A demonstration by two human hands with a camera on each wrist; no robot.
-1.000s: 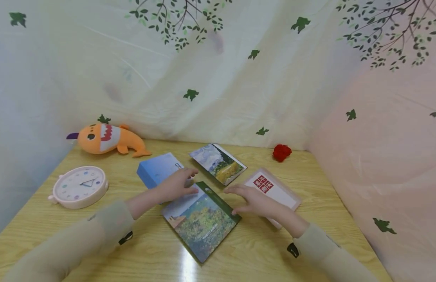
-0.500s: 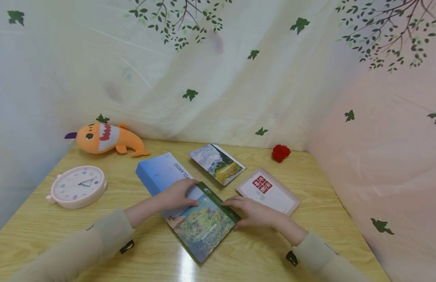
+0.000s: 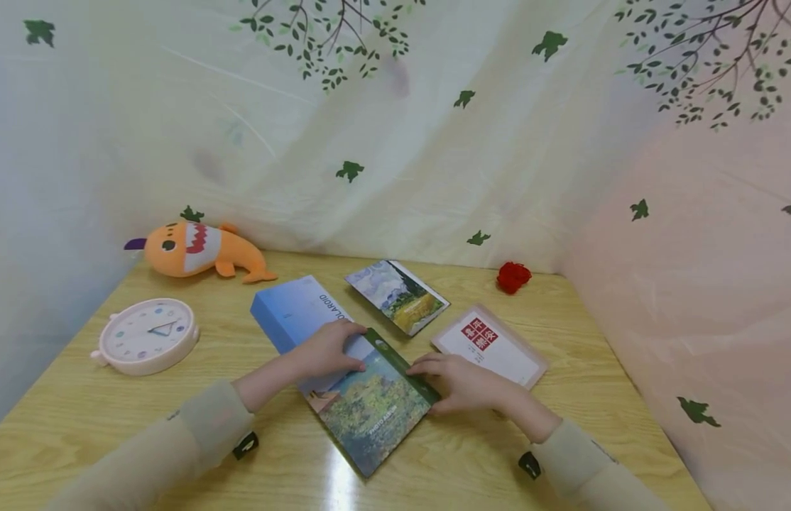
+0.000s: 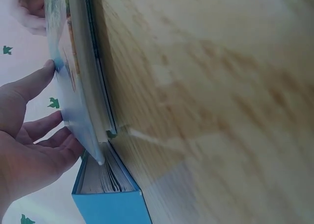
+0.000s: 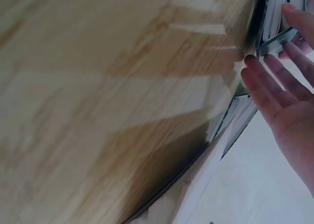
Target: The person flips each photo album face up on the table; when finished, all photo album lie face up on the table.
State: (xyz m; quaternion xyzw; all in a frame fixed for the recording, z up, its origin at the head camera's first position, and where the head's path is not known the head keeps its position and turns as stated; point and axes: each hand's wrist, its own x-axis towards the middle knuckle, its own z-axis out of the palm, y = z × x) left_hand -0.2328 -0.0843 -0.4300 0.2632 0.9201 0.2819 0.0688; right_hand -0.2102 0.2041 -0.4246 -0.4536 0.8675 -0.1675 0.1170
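Note:
A photo album (image 3: 379, 411) with a painted landscape cover and dark green spine lies flat on the table in the head view. My left hand (image 3: 328, 351) is at its far end, thumb on the cover; in the left wrist view the thumb and fingers of that left hand (image 4: 32, 131) touch the cover face. My right hand (image 3: 462, 383) is at the spine's near right corner. In the right wrist view the right hand (image 5: 287, 91) has nearly straight fingers beside the spine, with the thumb by the page edges. A blue Polaroid album (image 3: 293, 305) lies just beyond the photo album.
A smaller painted booklet (image 3: 398, 294) lies at the back. Right of it is a clear-edged card folder (image 3: 498, 344) with a red square print. A pink clock (image 3: 149, 337) and an orange plush shark (image 3: 206, 248) are on the left, a red yarn ball (image 3: 513, 277) back right.
Both hands have come down from just above the photo album onto it, the left at its far end and the right at its spine corner. Over the last half second they barely move.

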